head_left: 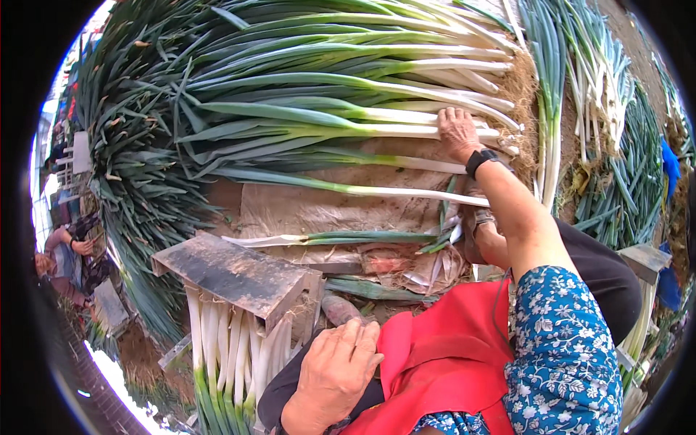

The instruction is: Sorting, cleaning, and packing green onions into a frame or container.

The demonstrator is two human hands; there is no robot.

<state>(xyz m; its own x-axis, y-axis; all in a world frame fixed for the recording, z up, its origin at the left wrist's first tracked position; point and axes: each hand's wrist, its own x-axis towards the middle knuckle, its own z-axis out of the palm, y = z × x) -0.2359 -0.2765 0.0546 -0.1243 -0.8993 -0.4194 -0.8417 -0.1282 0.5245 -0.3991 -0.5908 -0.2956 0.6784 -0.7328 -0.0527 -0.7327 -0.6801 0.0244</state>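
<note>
Many long green onions (406, 131) lie side by side in a broad heap, white stalks and roots to the right, green leaves to the left. My right hand (458, 136), a black band on its wrist, reaches over the heap's near edge with its fingers curled round a white stalk close to the roots. Just nearer me, a single green onion (406, 193) lies apart along the edge. My left hand (337, 370) rests over my left knee, fingers stretched out and holding nothing.
A worn wooden bench (239, 272) stands at the left, with more white stalks below it. Brown sheeting (304, 217) covers the ground before me, with a loose onion (362, 238) across it. Further bundles (594, 87) lie at the right. Another person (69, 254) is at far left.
</note>
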